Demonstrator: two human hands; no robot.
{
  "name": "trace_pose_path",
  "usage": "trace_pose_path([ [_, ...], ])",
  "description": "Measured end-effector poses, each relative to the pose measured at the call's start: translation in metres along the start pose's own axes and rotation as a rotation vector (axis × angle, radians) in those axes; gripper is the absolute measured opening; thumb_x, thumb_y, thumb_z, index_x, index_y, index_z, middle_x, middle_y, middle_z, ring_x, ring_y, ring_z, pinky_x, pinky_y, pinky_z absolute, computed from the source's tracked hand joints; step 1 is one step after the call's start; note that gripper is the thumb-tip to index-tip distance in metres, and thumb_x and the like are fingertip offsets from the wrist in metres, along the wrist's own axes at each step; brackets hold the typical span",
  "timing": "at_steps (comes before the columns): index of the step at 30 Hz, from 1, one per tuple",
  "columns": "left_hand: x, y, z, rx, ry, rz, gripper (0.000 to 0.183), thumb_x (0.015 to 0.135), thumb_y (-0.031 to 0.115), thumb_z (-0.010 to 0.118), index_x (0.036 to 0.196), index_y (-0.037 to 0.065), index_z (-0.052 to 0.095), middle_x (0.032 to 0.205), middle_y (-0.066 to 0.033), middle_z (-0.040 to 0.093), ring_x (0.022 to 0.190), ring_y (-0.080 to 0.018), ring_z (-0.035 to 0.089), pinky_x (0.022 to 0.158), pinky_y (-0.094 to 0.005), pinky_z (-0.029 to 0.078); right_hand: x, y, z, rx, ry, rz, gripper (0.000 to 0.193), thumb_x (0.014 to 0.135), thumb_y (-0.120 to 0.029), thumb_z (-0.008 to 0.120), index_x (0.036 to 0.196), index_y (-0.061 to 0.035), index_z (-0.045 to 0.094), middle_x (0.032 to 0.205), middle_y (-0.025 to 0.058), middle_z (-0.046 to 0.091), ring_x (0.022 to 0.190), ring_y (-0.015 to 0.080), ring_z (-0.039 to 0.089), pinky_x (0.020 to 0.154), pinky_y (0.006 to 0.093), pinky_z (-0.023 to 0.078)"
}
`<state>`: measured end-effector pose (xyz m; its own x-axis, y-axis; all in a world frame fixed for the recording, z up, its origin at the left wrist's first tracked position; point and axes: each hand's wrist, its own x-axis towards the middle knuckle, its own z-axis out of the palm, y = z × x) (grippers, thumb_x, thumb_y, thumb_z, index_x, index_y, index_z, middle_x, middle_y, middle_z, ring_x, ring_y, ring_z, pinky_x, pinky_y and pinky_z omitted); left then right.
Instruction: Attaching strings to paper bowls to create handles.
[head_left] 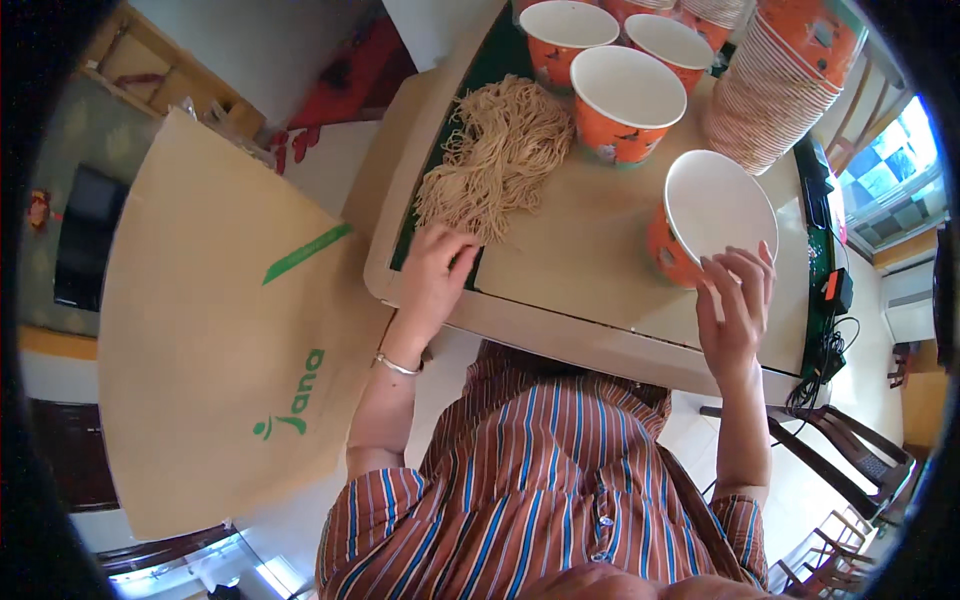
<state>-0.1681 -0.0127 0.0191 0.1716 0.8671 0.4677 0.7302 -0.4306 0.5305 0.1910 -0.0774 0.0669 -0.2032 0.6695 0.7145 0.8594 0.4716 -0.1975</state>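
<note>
Noodles (pixel 500 155) lie loose, near cup (pixel 718 200) unfilled; our right fingers (pixel 730 284) stand parted; our left fingers (pixel 453 243) curl, gripping or not we cannot tell.

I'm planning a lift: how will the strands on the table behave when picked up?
The strands will probably droop, since they look thin and bend easily into curves. They may lift in clumps, as they appear tangled; loose ends at the edge could trail.

On your left you had a large carton (pixel 200 320) with green print, and beyond it a black panel (pixel 88 235). On your right were tangled cables (pixel 826 360), a dark chair (pixel 866 456) near them, and a bright window (pixel 888 170).
</note>
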Motion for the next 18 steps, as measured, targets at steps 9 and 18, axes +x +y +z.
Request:
trace_pose_path([
  [9,0.007,0.001,0.030,0.237,-0.103,0.255,0.018,0.083,0.011,0.071,0.101,0.008,0.069,0.096,-0.0069,0.058,0.098,-0.0279,0.056,0.089,-0.0377,0.048,-0.016,-0.055,0.040,0.333,-0.284,-0.214,0.036,0.065,-0.002,0.071,0.100,-0.0037,0.065,0.095,0.0091,0.060,0.095,0.0289,0.060,0.084,0.0420,0.052],
  [18,0.050,-0.017,0.029,0.100,0.159,0.106,0.008,0.083,0.006,0.072,0.090,0.005,0.067,0.093,-0.0095,0.061,0.090,-0.0306,0.061,0.079,-0.0405,0.050,-0.016,-0.060,0.059,0.402,-0.308,-0.167,0.028,0.072,0.001,0.070,0.099,-0.0024,0.065,0.095,0.0106,0.060,0.090,0.0307,0.059,0.079,0.0421,0.051],
])
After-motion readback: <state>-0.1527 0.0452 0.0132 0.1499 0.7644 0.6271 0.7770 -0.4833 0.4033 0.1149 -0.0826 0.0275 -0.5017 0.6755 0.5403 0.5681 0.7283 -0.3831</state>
